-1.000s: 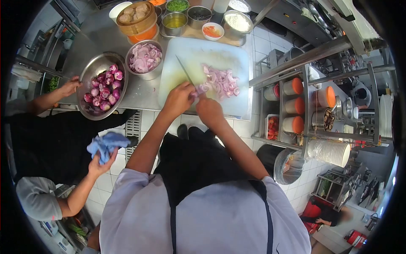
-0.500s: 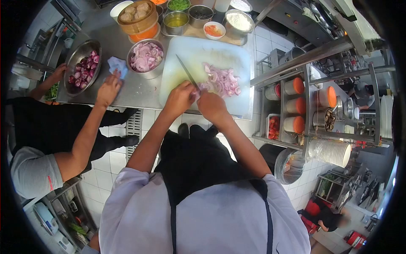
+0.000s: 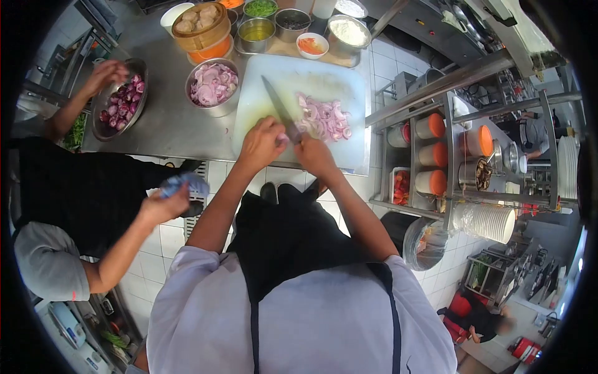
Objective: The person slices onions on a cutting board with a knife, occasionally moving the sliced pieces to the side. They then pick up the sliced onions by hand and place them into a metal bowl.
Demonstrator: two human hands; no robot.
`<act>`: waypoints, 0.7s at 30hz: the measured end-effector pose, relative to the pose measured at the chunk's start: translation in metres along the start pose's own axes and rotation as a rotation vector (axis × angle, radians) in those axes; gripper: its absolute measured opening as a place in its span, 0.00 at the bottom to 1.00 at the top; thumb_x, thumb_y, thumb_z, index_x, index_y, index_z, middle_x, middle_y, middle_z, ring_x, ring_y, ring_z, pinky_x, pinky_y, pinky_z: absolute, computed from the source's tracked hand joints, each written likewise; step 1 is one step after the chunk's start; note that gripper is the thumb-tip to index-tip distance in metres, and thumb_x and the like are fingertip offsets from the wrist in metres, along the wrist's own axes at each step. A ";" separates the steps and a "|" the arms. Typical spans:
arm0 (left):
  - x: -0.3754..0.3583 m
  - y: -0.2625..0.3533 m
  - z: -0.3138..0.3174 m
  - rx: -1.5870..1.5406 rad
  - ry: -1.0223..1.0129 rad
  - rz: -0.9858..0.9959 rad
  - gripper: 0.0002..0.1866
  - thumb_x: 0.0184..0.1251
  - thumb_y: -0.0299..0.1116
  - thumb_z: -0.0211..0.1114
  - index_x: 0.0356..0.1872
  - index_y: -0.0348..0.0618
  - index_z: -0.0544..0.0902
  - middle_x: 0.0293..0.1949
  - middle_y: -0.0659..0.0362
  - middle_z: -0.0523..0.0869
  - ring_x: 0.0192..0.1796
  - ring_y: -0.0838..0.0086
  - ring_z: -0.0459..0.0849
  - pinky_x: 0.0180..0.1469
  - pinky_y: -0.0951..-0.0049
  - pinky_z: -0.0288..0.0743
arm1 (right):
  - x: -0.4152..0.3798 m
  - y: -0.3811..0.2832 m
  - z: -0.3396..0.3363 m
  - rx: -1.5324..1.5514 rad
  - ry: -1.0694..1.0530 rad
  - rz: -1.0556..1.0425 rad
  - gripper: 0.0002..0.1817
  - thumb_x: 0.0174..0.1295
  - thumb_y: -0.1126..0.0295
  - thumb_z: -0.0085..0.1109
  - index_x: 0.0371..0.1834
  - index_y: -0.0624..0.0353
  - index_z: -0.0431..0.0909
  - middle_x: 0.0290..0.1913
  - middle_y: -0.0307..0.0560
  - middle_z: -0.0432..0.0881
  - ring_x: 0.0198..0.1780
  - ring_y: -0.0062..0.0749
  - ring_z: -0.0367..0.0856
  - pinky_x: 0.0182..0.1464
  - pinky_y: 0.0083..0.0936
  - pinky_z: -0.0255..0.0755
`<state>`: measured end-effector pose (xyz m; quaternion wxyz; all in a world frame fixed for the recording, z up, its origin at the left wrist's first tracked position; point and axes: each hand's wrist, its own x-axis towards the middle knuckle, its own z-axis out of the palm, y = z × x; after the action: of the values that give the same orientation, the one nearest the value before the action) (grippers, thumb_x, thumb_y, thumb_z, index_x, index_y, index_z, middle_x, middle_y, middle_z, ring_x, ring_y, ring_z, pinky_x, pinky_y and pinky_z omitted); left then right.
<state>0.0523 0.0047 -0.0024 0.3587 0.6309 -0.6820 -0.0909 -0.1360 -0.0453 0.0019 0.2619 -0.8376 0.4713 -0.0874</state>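
Observation:
A kitchen knife [image 3: 280,105] is in my right hand [image 3: 315,154], its blade angled up and left over the white cutting board [image 3: 339,70]. My left hand [image 3: 260,144] is closed around a small piece of onion [image 3: 282,138], close beside the blade near the board's front edge. Sliced red onion [image 3: 324,117] lies in a loose heap on the board, right of the knife. Left of the board stands a metal pot [image 3: 219,111] full of sliced onion [image 3: 213,85].
On my left a co-worker holds a blue cloth [image 3: 182,185], with the other hand [image 3: 107,76] by a metal bowl [image 3: 142,103] of red onions. A bamboo steamer [image 3: 202,38] and several ingredient containers line the back. A metal shelf [image 3: 458,193] stands at right.
The knife blade has turned to show more of its flat side. The co-worker's cloth has left the table and moved toward their body; their other hand has risen above the bowl.

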 end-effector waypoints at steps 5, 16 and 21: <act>0.002 0.002 -0.003 0.108 -0.049 -0.409 0.11 0.65 0.37 0.73 0.39 0.43 0.83 0.38 0.51 0.85 0.38 0.51 0.88 0.45 0.51 0.83 | -0.009 -0.016 -0.003 -0.011 0.077 0.092 0.14 0.71 0.66 0.55 0.46 0.70 0.75 0.31 0.70 0.86 0.36 0.66 0.89 0.41 0.56 0.83; -0.013 0.007 0.008 -0.113 -0.025 -0.152 0.11 0.62 0.18 0.72 0.44 0.42 0.86 0.42 0.53 0.88 0.43 0.57 0.90 0.46 0.58 0.83 | -0.016 -0.016 0.010 -0.169 0.008 -0.006 0.09 0.70 0.69 0.56 0.44 0.66 0.75 0.30 0.62 0.89 0.33 0.56 0.92 0.35 0.47 0.86; -0.010 0.003 -0.002 -0.133 -0.048 -0.069 0.12 0.61 0.19 0.72 0.45 0.43 0.87 0.42 0.53 0.85 0.43 0.52 0.88 0.47 0.56 0.82 | -0.016 -0.016 0.006 -0.153 -0.008 -0.015 0.12 0.72 0.68 0.54 0.45 0.69 0.74 0.29 0.65 0.87 0.33 0.58 0.91 0.36 0.50 0.85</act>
<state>0.0508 0.0151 -0.0031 0.3800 0.6264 -0.6606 -0.1637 -0.1305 -0.0229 0.0071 0.1986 -0.8591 0.4691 -0.0497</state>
